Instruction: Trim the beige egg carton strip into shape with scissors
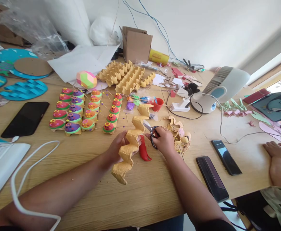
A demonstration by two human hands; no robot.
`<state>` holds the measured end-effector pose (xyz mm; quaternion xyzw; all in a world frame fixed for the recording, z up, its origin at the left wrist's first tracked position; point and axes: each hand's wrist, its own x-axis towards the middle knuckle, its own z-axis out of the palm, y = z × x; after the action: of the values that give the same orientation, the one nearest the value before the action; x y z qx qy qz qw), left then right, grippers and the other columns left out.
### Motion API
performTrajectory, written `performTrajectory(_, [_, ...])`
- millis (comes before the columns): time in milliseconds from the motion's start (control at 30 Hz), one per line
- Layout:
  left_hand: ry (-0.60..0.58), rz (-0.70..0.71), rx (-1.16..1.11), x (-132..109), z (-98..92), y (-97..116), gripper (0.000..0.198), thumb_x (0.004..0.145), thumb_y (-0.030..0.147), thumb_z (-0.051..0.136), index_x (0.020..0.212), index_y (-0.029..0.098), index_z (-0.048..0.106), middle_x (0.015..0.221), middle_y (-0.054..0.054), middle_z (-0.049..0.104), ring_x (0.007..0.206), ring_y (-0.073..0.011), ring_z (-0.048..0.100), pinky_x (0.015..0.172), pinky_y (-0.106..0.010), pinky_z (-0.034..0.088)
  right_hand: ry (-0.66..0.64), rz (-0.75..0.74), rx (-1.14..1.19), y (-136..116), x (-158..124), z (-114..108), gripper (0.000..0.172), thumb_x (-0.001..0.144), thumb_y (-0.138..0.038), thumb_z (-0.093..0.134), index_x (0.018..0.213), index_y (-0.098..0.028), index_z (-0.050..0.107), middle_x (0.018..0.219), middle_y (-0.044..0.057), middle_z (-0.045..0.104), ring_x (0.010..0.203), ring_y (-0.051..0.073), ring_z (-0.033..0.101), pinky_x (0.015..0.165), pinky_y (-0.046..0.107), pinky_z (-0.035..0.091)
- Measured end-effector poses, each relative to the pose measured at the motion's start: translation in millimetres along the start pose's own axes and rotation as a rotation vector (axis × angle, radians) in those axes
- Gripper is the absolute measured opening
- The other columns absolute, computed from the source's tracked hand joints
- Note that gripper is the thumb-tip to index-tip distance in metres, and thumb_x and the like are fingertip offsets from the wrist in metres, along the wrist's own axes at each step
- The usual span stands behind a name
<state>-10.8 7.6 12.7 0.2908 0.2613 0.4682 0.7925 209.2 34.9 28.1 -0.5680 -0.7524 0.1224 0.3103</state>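
Note:
In my left hand [118, 146] is a tan strip cut from an egg carton [128, 146], wavy along both sides and held up over the table. My right hand [163, 141] grips a pair of scissors [153, 132] by dark handles. Their blades point up and left, close to the strip's right edge; whether they touch it I cannot tell. Just right of the strip lies a red, curved, pointed thing [145, 150]. Tan carton scraps and crumbs [185, 141] are heaped beyond my right hand.
Painted egg-carton caterpillars [73, 112] stand in rows at the left. Behind are uncut carton pieces [130, 77], a faceted colourful ball [86, 79] and a red cup [157, 104]. A white fan [223, 86], cables and phones [212, 176] sit rightward, near another person's hands [278, 155].

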Motion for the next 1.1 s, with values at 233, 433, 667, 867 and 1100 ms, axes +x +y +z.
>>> performTrajectory(233, [0.0, -0.098, -0.202, -3.6, 6.1, 1.9, 0.037, 0.079, 0.057, 0.083, 0.09, 0.023, 0.07, 0.082, -0.002, 0.069, 0.065, -0.0152, 0.062, 0.059, -0.026, 0.048, -0.004, 0.002, 0.116, -1.3, -0.9, -0.6, 0.053, 0.089, -0.065, 0.068, 0.064, -0.023, 0.049, 0.062, 0.0, 0.053, 0.059, 0.015, 0.045, 0.058, 0.028, 0.029])
performTrajectory(433, [-0.024, -0.058, -0.311, -0.2, 1.8, -4.7, 0.031, 0.084, 0.048, 0.083, 0.1, 0.025, 0.071, 0.087, 0.0, 0.075, 0.069, -0.0173, 0.07, 0.06, -0.026, 0.054, -0.049, 0.009, 0.178, -0.8, -0.7, 1.4, 0.055, 0.088, -0.065, 0.069, 0.062, -0.024, 0.043, 0.059, -0.002, 0.048, 0.057, 0.014, 0.042, 0.056, 0.027, 0.029])
performTrajectory(667, [0.002, -0.008, -0.277, 2.3, -1.0, -6.4, 0.039, 0.082, 0.042, 0.088, 0.115, 0.029, 0.072, 0.107, -0.001, 0.079, 0.087, -0.0196, 0.075, 0.073, -0.03, 0.061, -0.109, 0.008, 0.199, 2.0, 1.3, 3.3, 0.062, 0.086, -0.069, 0.068, 0.06, -0.024, 0.035, 0.056, -0.003, 0.042, 0.056, 0.012, 0.037, 0.056, 0.027, 0.026])
performTrajectory(867, [0.001, -0.008, -0.261, 1.7, 0.7, -5.6, 0.043, 0.081, 0.04, 0.088, 0.121, 0.03, 0.072, 0.111, -0.002, 0.078, 0.088, -0.0197, 0.075, 0.073, -0.031, 0.061, -0.147, 0.06, 0.222, -0.5, 1.2, 2.9, 0.062, 0.084, -0.072, 0.066, 0.059, -0.023, 0.038, 0.055, -0.004, 0.041, 0.055, 0.012, 0.037, 0.055, 0.027, 0.025])
performTrajectory(1100, [0.004, -0.003, -0.233, 2.1, 3.7, -5.3, 0.054, 0.077, 0.042, 0.092, 0.125, 0.029, 0.072, 0.116, -0.002, 0.077, 0.093, -0.0189, 0.074, 0.077, -0.03, 0.06, -0.178, 0.087, 0.283, -3.2, 1.1, 2.9, 0.058, 0.083, -0.069, 0.067, 0.059, -0.023, 0.043, 0.056, -0.003, 0.043, 0.055, 0.012, 0.038, 0.054, 0.026, 0.027])
